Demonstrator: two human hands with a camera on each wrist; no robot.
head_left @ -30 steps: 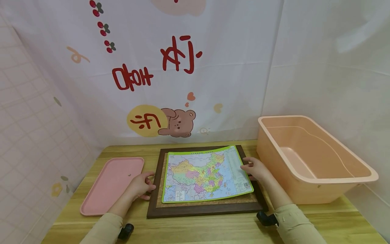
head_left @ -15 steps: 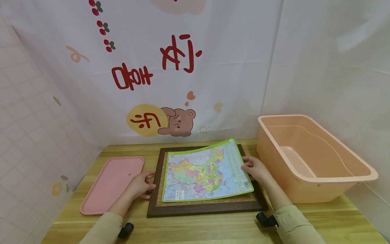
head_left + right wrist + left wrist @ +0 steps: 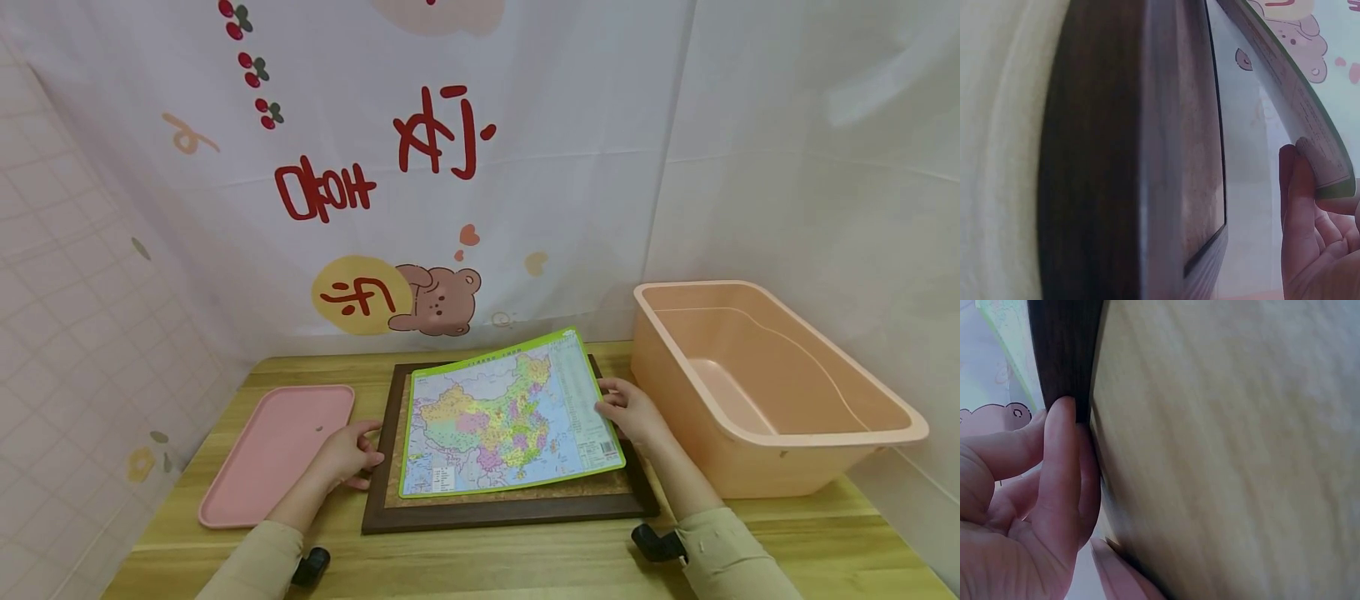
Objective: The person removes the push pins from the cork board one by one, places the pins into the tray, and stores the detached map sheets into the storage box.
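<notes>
Above dark-brown wooden frame (image 3: 517,510), R hand (image 3: 632,412) is pinching green-bordered rectangular map (image 3: 480,417), extending lengthwise leftward; L hand (image 3: 343,454) is gripping frame edge.

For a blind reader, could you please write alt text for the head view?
The right hand holds a map by its right edge, raised above a framed cork board, whose left edge the left hand holds. A pink tray lies left, a peach tub right.

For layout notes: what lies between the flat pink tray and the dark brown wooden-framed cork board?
The person's left hand, touching the left edge of the board; beyond it, bare yellowish wooden tabletop. The head view shows this.
</notes>
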